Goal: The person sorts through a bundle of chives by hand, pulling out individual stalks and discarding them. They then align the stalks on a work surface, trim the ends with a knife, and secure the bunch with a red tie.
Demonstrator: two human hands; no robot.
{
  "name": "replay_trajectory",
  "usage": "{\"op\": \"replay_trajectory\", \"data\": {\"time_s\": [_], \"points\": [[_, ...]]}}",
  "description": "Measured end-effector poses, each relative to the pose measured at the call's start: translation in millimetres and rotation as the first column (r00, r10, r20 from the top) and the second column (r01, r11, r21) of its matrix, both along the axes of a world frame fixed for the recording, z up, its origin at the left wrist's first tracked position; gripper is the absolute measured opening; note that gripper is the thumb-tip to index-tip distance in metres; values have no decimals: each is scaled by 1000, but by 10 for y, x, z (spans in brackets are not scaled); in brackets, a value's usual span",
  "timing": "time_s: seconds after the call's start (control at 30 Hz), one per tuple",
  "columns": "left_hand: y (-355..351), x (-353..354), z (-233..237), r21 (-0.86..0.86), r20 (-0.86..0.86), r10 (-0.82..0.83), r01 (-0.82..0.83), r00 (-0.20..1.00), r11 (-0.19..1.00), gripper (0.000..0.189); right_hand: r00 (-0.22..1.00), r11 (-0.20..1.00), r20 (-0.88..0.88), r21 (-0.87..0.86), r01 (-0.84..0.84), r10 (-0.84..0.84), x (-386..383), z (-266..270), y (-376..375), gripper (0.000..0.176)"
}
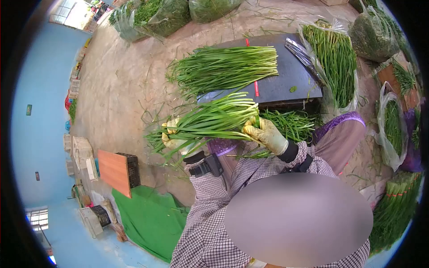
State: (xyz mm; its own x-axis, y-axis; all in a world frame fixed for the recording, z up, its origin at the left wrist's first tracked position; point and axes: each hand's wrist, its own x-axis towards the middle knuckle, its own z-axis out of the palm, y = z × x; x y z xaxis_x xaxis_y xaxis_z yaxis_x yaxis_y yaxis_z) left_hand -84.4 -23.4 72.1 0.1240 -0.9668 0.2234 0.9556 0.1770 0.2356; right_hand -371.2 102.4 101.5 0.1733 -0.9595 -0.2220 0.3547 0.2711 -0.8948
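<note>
Left hand (172, 134) and right hand (267, 135) are both clenched around the chive bunch (214, 119), held level just before the dark table (286, 76), and its stem ends are best kept flush.

Purple-white checked sleeves (210, 214), pale yellow gloves (269, 135), black wrist straps (206, 166)

Chive bunch (214, 118): long green leaves, paler toward the trimmed ends, lying roughly level. Right hand (268, 136) is gripping the trimmed ends; left hand (172, 134) is wrapping the loose tips, which are fanning leftward.
</note>
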Motion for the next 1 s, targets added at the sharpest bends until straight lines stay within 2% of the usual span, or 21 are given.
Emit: {"op": "replay_trajectory", "data": {"time_s": [0.07, 0.17, 0.3, 0.4, 0.43, 0.5, 0.53, 0.6, 0.67, 0.7, 0.73, 0.8, 0.83, 0.87, 0.93, 0.97, 1.0], "points": [[0, -35, 63, 2, -16, 27, -27, 1000, 1000, 18, 997, 999, -82, -48, 8, -12, -27, -3, 10, 19], [3, -77, 108, 12, 6, 60, -60, 998, 998, 17, 999, 999, 25, 38, -23, 22, -46, 48, 7, 21], [4, -148, 178, 26, 1, 66, -66, 998, 997, 16, 979, 989, -190, -108, -99, 77, 19, -35, 8, 23], [-22, -56, 30, 26, 5, 55, -55, 998, 998, 16, 980, 997, -198, -65, -36, 22, 35, 1, 43, 16], [-26, -33, 23, 23, 12, 44, -44, 999, 999, 16, 970, 996, -236, -77, 37, -54, 32, -13, 70, 16], [1, 44, 16, 87, -53, 8, -3, 999, 996, 16, 928, 977, -311, -112, 180, -206, -47, -82, 144, 15], [15, 76, 33, 119, -87, -8, 18, 996, 993, 16, 812, 949, -506, -255, 183, -292, -162, -128, 166, 15], [-5, 181, -78, 129, -31, 6, -2, 1000, 992, 17, 862, 975, -455, -89, 205, -223, -485, -105, 292, 16], [3, 242, -136, 147, -32, -3, 8, 999, 989, 17, 830, 965, -500, -60, 253, -249, -868, -622, 452, 17], [-8, 281, -196, 171, -26, 17, -12, 1000, 985, 18, 676, 986, -721, -75, 147, -155, -1037, -656, 503, 22], [-11, 307, -259, 224, -45, 17, -6, 999, 974, 18, 782, 985, -610, 20, 173, -125, -1065, -736, 552, 22], [22, 253, -223, 310, -30, 29, -19, 999, 951, 18, 936, 960, -339, 217, 179, -98, -1000, -566, 597, 22], [54, 199, -166, 342, 3, 40, -38, 999, 939, 18, 951, 990, -304, 106, 89, -53, -925, -497, 545, 23], [86, 144, -107, 374, 37, 47, -58, 998, 926, 18, 980, 988, -191, 134, 79, -53, -778, -339, 471, 22], [78, 144, -127, 289, 53, 26, -40, 998, 956, 18, 997, 984, 43, 172, 50, -58, -409, -18, 283, 21], [103, -11, 112, 526, 158, 122, -188, 980, 830, 17, 998, 988, 60, 154, -22, 13, -293, -19, 192, 25], [73, 3, 85, 531, 143, 130, -187, 981, 826, 17, 994, 986, 75, 136, -95, 85, -176, -21, 113, 31]]}}
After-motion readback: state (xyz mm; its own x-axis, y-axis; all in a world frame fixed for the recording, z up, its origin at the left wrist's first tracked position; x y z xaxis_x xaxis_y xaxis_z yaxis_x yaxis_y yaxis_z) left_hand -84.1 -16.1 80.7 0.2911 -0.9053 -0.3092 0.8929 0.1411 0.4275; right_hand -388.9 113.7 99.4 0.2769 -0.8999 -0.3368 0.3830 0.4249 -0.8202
